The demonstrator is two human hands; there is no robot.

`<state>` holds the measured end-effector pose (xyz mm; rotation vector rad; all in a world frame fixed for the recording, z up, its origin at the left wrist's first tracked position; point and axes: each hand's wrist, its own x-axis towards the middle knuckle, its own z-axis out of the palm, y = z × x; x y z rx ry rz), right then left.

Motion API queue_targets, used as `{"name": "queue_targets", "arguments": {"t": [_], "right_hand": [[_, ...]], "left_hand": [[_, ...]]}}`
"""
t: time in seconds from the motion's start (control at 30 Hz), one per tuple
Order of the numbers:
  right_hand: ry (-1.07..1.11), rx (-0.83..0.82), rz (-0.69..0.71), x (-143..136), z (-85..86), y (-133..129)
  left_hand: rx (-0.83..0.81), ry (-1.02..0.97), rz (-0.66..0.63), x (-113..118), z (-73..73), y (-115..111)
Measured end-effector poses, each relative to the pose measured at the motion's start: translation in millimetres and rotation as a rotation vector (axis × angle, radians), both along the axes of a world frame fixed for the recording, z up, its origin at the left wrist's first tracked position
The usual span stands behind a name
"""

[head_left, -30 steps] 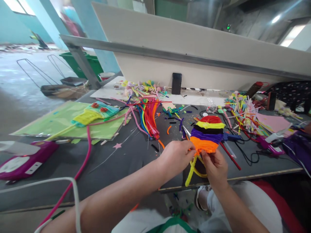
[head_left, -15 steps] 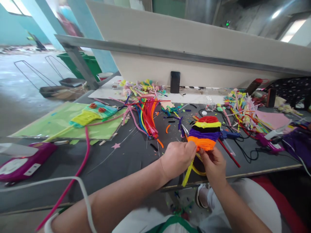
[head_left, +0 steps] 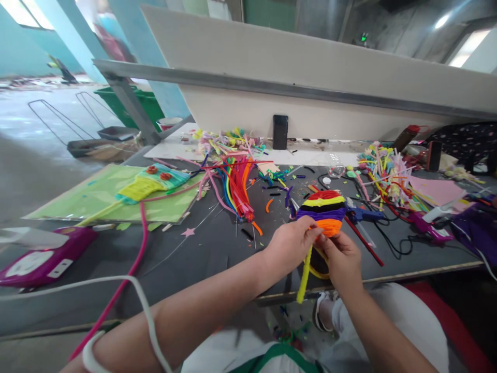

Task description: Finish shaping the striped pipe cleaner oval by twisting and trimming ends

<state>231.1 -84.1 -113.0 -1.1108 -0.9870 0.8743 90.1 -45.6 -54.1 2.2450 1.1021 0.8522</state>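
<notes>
My left hand (head_left: 289, 242) and my right hand (head_left: 345, 259) are both closed at the lower edge of a striped pipe-cleaner piece (head_left: 322, 211). Its bands run red, yellow, black, purple and orange from far edge to near. A yellow pipe cleaner (head_left: 305, 274) hangs below my left fingers, and more yellow loops under the piece between the hands. My thumbs nearly meet at the orange band, and the fingertips are partly hidden. Just right of the piece lies a blue glue gun (head_left: 364, 214). A bundle of colourful pipe cleaners (head_left: 237, 189) rests to the left.
On the left, a yellow-and-teal pipe-cleaner piece (head_left: 151, 184) lies on a green sheet (head_left: 89, 199) beside a purple power strip (head_left: 50, 259). A phone (head_left: 280, 132) leans on the back panel. Another purple power strip (head_left: 429, 228) lies right. A white cable (head_left: 142, 295) crosses my left arm.
The striped piece has dipped and tilted flatter, shifting slightly left and nearer. My left fingers have moved in over its lower-left edge; the yellow pipe cleaner now hangs straighter.
</notes>
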Motion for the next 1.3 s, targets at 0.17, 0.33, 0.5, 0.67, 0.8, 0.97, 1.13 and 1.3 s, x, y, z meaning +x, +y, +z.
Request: {"name": "queue_targets", "arguments": {"t": [0.17, 0.33, 0.5, 0.67, 0.8, 0.97, 1.13, 1.3], "right_hand": [[0.204, -0.003, 0.001, -0.1, 4.4, 3.3], [0.191, -0.024, 0.058, -3.2, 4.1, 0.3], [0.172, -0.043, 0.023, -6.2, 9.1, -1.7], [0.330, -0.005, 0.019, -6.3, 31.8, -6.3], [0.415, -0.001, 0.053, -11.7, 41.6, -11.9], [0.475, -0.059, 0.110, -19.5, 39.8, -17.2], [0.497, -0.070, 0.137, -22.4, 38.3, -19.1], [0.458, 0.023, 0.148, -24.5, 46.1, -22.1]], "left_hand": [[0.025, -0.084, -0.025, -7.6, 6.9, -5.8], [0.034, -0.035, -0.069, -9.4, 2.9, 0.2], [-0.008, -0.152, -0.065, -6.0, 7.5, 2.8], [-0.307, -0.716, 0.189, -17.5, 15.4, -12.6], [-0.787, -0.733, 0.046, -11.6, 8.1, -31.8], [-0.859, -0.878, -0.042, 7.2, 0.3, -42.7], [-0.737, -0.775, -0.072, 7.1, -10.5, -38.4], [-0.413, -0.286, -0.001, -17.9, -18.5, -23.2]]}}
